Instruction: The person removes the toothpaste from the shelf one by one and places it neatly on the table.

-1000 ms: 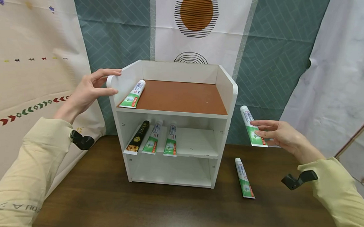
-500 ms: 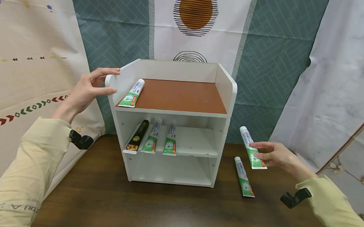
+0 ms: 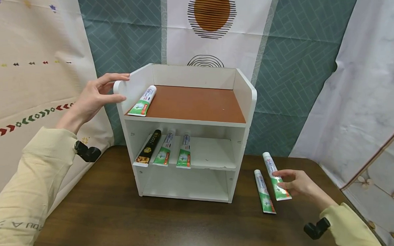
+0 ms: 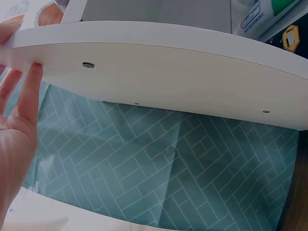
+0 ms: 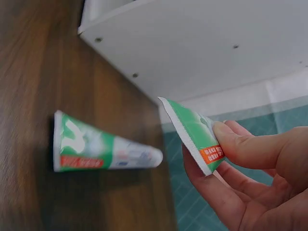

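Observation:
My right hand [image 3: 301, 184] pinches a green-and-white toothpaste tube [image 3: 276, 176] between thumb and fingers, low over the table's right side. In the right wrist view the held tube [image 5: 197, 132] is tilted, its flat crimped end toward the camera. Left of it, a second green-and-white toothpaste tube [image 3: 264, 192] lies on the table. My left hand [image 3: 93, 100] grips the upper left side panel of a white shelf unit [image 3: 190, 122]. In the left wrist view, fingers [image 4: 31, 91] press the panel's outer face [image 4: 168, 72].
One green-and-white tube [image 3: 143, 101] lies on the brown top shelf [image 3: 194, 104], at its left. A black tube [image 3: 148, 148] and two green-and-white tubes, the left one [image 3: 164, 148] and the right one [image 3: 184, 151], rest on the middle shelf. Cloths hang behind the dark wooden table [image 3: 166, 224].
My right hand has come down toward the table with the toothpaste tube, ending beside the one lying there. The left hand has stayed on the shelf panel.

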Action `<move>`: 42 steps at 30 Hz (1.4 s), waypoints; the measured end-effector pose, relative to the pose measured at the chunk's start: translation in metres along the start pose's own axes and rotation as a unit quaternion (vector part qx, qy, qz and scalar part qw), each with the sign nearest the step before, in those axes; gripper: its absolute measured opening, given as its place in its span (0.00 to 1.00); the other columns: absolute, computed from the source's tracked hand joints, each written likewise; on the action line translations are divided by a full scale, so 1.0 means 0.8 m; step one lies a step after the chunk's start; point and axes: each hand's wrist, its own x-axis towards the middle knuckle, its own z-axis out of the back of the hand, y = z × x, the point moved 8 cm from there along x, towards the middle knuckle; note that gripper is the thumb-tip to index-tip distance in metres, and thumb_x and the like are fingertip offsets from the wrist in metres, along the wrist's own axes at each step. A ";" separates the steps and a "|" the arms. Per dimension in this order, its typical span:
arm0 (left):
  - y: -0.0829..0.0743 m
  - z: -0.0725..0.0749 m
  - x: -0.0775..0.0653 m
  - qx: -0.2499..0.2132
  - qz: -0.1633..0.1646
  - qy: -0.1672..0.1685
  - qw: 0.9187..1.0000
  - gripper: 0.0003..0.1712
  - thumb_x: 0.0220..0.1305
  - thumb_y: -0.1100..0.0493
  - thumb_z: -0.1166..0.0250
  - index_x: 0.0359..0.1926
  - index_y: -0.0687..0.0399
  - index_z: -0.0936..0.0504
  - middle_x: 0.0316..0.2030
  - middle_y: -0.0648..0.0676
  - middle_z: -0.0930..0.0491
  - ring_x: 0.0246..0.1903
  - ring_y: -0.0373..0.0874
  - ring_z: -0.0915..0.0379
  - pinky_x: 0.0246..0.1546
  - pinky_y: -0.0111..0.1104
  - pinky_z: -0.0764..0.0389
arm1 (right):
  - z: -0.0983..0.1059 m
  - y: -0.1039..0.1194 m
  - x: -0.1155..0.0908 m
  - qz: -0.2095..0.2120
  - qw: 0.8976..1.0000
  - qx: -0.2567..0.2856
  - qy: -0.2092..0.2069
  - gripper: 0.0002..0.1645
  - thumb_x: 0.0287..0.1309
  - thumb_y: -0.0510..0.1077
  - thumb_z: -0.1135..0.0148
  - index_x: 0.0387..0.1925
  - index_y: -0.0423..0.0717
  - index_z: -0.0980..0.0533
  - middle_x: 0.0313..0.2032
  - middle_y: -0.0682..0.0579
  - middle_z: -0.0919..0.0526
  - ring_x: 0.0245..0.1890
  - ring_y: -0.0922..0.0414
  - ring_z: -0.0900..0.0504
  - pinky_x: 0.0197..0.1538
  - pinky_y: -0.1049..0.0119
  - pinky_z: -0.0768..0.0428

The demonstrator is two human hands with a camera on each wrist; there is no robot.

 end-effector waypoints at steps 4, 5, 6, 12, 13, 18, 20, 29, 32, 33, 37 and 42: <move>-0.001 0.002 -0.002 -0.001 -0.003 -0.001 1.000 0.28 0.50 0.80 0.39 0.54 0.63 0.26 0.60 0.58 0.37 0.59 0.48 0.45 0.43 0.28 0.31 | 0.002 -0.015 0.003 0.003 0.997 -0.078 -0.018 0.24 0.48 0.34 0.34 0.49 0.29 0.28 0.45 0.36 0.30 0.19 0.54 0.27 0.21 0.59 0.25; -0.001 0.002 -0.002 -0.001 -0.003 -0.002 1.000 0.28 0.50 0.80 0.39 0.54 0.63 0.26 0.60 0.58 0.37 0.59 0.48 0.45 0.43 0.28 0.31 | 0.001 -0.019 0.003 0.005 0.995 -0.098 -0.019 0.24 0.48 0.35 0.34 0.48 0.29 0.27 0.44 0.36 0.29 0.18 0.55 0.28 0.20 0.60 0.27; -0.001 0.003 -0.002 0.001 -0.003 -0.003 1.000 0.27 0.50 0.80 0.39 0.54 0.63 0.26 0.60 0.58 0.37 0.59 0.48 0.45 0.42 0.28 0.31 | 0.001 -0.025 0.003 0.003 0.994 -0.105 -0.019 0.23 0.48 0.34 0.34 0.48 0.29 0.27 0.43 0.36 0.29 0.19 0.55 0.28 0.20 0.61 0.27; -0.001 0.001 0.000 0.003 -0.003 -0.003 1.000 0.27 0.50 0.80 0.39 0.53 0.64 0.26 0.60 0.58 0.36 0.59 0.48 0.44 0.43 0.28 0.31 | -0.001 -0.050 0.005 0.003 0.993 -0.119 -0.021 0.21 0.49 0.31 0.36 0.46 0.29 0.27 0.41 0.37 0.26 0.17 0.56 0.30 0.17 0.65 0.30; -0.001 0.001 0.000 0.001 -0.004 -0.003 1.000 0.27 0.50 0.80 0.39 0.53 0.64 0.26 0.60 0.58 0.36 0.59 0.48 0.44 0.43 0.28 0.31 | 0.000 -0.053 0.006 0.003 0.992 -0.121 -0.024 0.20 0.48 0.31 0.36 0.46 0.29 0.26 0.41 0.38 0.26 0.16 0.56 0.31 0.16 0.65 0.32; -0.003 0.001 0.001 -0.012 -0.008 -0.001 1.000 0.28 0.49 0.81 0.40 0.53 0.64 0.26 0.60 0.59 0.37 0.59 0.48 0.44 0.43 0.28 0.31 | -0.001 -0.067 0.011 -0.006 0.996 -0.091 -0.020 0.20 0.49 0.28 0.38 0.46 0.25 0.29 0.40 0.36 0.27 0.20 0.53 0.26 0.20 0.60 0.26; -0.003 0.001 0.001 -0.018 -0.008 -0.002 1.000 0.28 0.49 0.82 0.40 0.53 0.64 0.26 0.60 0.59 0.37 0.59 0.48 0.43 0.43 0.28 0.31 | -0.001 -0.074 0.013 -0.014 0.996 -0.085 -0.023 0.20 0.48 0.27 0.39 0.46 0.24 0.29 0.40 0.35 0.27 0.22 0.52 0.24 0.22 0.58 0.24; 0.001 0.001 0.002 -0.009 -0.003 -0.004 1.000 0.28 0.49 0.81 0.40 0.53 0.63 0.26 0.59 0.58 0.36 0.58 0.48 0.43 0.44 0.28 0.32 | 0.000 -0.098 0.018 -0.016 0.989 -0.139 -0.047 0.18 0.46 0.28 0.36 0.43 0.29 0.25 0.41 0.33 0.28 0.22 0.53 0.27 0.19 0.59 0.27; 0.001 0.001 0.001 -0.007 -0.001 -0.004 1.000 0.28 0.49 0.81 0.39 0.53 0.63 0.26 0.59 0.58 0.36 0.58 0.48 0.43 0.44 0.28 0.32 | 0.000 -0.101 0.020 -0.022 0.989 -0.137 -0.051 0.18 0.45 0.28 0.36 0.43 0.30 0.25 0.42 0.32 0.27 0.25 0.52 0.26 0.21 0.59 0.26; 0.001 0.001 0.001 -0.007 -0.001 -0.005 1.000 0.28 0.49 0.81 0.39 0.53 0.63 0.26 0.60 0.58 0.36 0.58 0.48 0.43 0.44 0.28 0.32 | 0.000 -0.101 0.021 -0.023 0.989 -0.140 -0.051 0.18 0.46 0.29 0.36 0.43 0.30 0.25 0.42 0.32 0.27 0.26 0.52 0.26 0.21 0.58 0.26; 0.001 0.001 0.000 -0.010 0.000 -0.008 1.000 0.28 0.49 0.81 0.39 0.53 0.63 0.26 0.59 0.58 0.36 0.58 0.48 0.42 0.44 0.28 0.32 | -0.002 -0.099 0.025 -0.018 0.987 -0.153 -0.047 0.18 0.46 0.30 0.35 0.43 0.31 0.24 0.43 0.31 0.27 0.30 0.51 0.27 0.23 0.59 0.26; 0.000 -0.001 0.001 -0.011 0.000 -0.005 1.000 0.28 0.49 0.81 0.39 0.53 0.63 0.25 0.60 0.58 0.36 0.57 0.48 0.42 0.43 0.28 0.31 | -0.005 -0.091 0.027 0.053 0.985 -0.163 -0.016 0.17 0.44 0.28 0.35 0.40 0.27 0.25 0.38 0.34 0.25 0.34 0.46 0.27 0.27 0.62 0.26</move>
